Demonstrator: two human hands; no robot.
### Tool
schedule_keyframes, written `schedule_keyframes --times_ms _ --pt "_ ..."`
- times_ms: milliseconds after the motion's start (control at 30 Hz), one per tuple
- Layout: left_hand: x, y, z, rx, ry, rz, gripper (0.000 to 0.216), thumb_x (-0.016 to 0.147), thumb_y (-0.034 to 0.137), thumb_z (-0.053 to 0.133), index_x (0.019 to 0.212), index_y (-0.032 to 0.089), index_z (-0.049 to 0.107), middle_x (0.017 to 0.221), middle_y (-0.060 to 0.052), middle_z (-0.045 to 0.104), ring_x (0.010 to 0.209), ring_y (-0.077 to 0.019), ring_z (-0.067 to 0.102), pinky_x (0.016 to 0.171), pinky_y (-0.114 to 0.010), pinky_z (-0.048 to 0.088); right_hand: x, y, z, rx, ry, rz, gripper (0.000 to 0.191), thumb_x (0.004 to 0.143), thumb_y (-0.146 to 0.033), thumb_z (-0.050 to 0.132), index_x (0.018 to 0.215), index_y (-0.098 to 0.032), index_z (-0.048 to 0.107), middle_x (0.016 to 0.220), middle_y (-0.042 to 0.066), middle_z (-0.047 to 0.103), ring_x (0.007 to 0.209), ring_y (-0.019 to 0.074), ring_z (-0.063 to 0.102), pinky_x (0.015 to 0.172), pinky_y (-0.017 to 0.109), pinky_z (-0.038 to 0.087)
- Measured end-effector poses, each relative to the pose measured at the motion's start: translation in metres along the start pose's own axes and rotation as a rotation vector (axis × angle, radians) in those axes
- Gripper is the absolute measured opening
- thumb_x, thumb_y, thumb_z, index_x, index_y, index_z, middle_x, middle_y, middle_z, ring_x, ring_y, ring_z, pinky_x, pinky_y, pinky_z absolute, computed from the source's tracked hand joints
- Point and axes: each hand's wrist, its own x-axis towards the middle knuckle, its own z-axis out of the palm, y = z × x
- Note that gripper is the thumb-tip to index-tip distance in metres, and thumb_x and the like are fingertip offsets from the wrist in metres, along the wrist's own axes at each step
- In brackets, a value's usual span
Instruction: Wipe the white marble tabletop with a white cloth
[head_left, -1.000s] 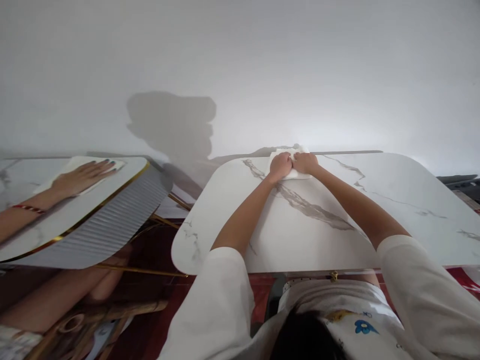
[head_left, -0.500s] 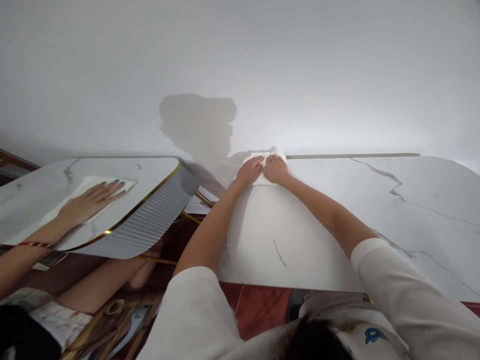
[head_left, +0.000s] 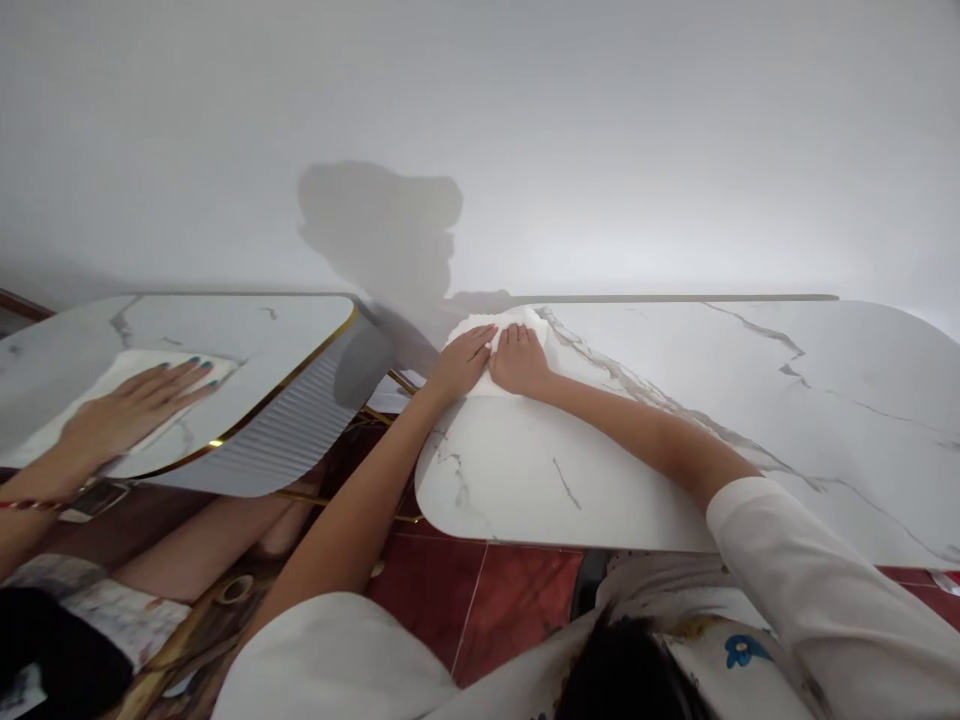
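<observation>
A bunched white cloth (head_left: 474, 326) lies near the far left corner of a white table (head_left: 660, 400) with grey marble veins. My left hand (head_left: 461, 362) presses down on the cloth, its fingers together and pointing away from me. Beside it, my right hand (head_left: 519, 360) is on the same cloth, fingers close together and slightly bent. The two hands touch or nearly touch at the thumbs. Most of the cloth under both palms is hidden.
At left, another person's hand (head_left: 142, 400) lies flat on a white cloth (head_left: 124, 368) on a second marble-patterned table (head_left: 300, 325) with a gold edge. A gap separates the tables. A pale wall (head_left: 600, 150) stands behind them. Below is a red tiled floor (head_left: 517, 600).
Both my hands and the cloth have slid left and slightly toward me, nearer the table's left end. The other person's hand and cloth appear farther left; the view has shifted slightly.
</observation>
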Motion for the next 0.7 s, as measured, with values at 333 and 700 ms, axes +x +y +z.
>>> schedule_keyframes --times_ms 333,700 --pt "-0.11 0.047 -0.029 0.009 0.018 0.001 0.053 0.094 0.038 0.023 0.136 0.021 0.049 0.142 -0.004 0.051 0.133 -0.0216 0.044 0.114 -0.045 0.032 -0.085 -0.063 -0.038 -0.029 -0.108 -0.099 0.057 0.093 -0.021 0.035 0.133 0.019 0.037 0.137 0.04 0.038 0.129 0.0418 0.044 0.103 0.056 0.032" --pt "-0.168 0.126 -0.03 0.069 0.03 -0.093 0.053 0.094 0.034 0.023 0.136 0.016 0.049 0.14 -0.01 0.052 0.133 -0.0238 0.045 0.113 -0.046 0.034 -0.155 -0.056 -0.074 -0.065 -0.158 -0.314 0.05 0.091 -0.024 0.04 0.125 0.009 0.054 0.133 0.036 0.047 0.125 0.0435 0.047 0.093 0.06 0.038"
